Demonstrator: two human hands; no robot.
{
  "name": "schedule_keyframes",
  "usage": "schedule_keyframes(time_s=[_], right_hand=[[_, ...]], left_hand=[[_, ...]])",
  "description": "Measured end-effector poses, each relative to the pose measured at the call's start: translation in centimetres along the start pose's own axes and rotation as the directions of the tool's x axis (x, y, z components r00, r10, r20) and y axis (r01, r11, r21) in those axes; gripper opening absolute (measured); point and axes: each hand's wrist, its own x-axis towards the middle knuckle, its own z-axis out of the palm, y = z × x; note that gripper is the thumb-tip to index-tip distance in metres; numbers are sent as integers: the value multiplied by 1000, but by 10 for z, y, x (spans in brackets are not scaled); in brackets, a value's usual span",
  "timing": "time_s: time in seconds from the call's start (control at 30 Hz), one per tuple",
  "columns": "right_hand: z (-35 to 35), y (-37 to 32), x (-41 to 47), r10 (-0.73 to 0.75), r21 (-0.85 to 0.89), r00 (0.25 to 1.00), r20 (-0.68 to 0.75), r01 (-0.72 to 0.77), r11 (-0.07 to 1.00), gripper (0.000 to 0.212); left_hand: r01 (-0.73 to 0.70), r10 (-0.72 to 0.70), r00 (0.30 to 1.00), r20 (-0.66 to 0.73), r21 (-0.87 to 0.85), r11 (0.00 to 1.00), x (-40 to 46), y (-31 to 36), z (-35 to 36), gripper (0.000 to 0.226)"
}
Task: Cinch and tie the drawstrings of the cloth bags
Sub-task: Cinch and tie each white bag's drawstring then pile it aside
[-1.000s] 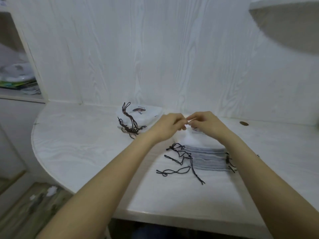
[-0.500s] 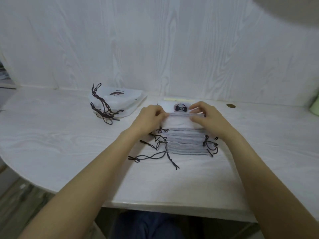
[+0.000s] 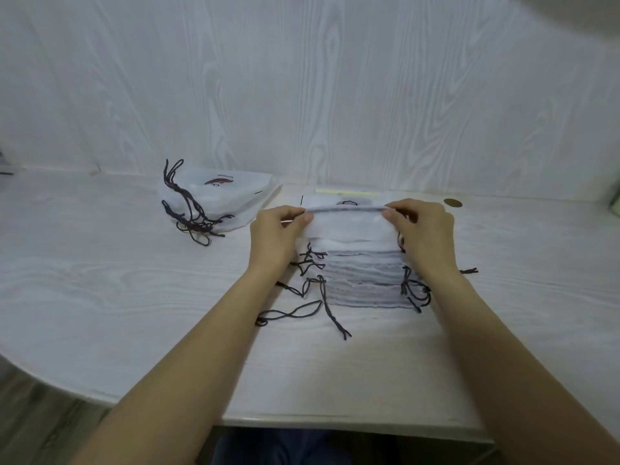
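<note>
white top bag on the stack, pinched by left hand and right hand.

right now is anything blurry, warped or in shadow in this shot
Head view: soft, even light, no glare on the table; wide-angle bending curves the table edge and stretches the forearms near the bottom; a dark blurred shape cuts the top right corner; the hands and the bag stack are fairly sharp, with faint shadow under the cords; print on the far bag pile is too soft to read.
</note>
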Motion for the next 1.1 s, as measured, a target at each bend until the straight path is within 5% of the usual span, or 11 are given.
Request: schedule_keyframes(time_s=[0.2, 0.33, 0.63, 0.77, 0.83, 0.97, 1.03, 1.1], right_hand=[[0, 1, -5, 116, 212, 992, -48, -103, 972, 9], [-2, -1, -8, 211, 390, 977, -22, -186, 902, 8], [-10, -5, -1, 366, 741, 895, 253, -423, 522, 23], [-11, -8, 0, 383, 848, 865, 323, -444, 289, 24], [-9, -9, -1, 373, 845, 884, 281, -413, 341, 24], [-5, -8, -4, 93, 411, 995, 39, -101, 906, 21], [-3, -7, -6, -82, 152, 996, 41, 74, 986, 14], [-4, -7, -9, -164, 34, 983, 88, 162, 986, 8]], left_hand=[[148, -148, 989, 12, -170, 974, 3, 0, -2, 17], [356, -349, 932, 101, -437, 826, 2, 2, -2, 19], [479, -453, 862, 227, -656, 584, 8, 0, -6, 27], [521, -482, 808, 340, -795, 312, 12, 0, -10, 27], [527, -478, 793, 378, -819, 228, 14, -2, -12, 23], [475, -393, 865, 313, -764, 437, 13, -1, -9, 25], [374, -311, 925, 218, -666, 646, 13, 4, -9, 30], [148, -103, 985, 140, -361, 921, 10, 6, -8, 31]])
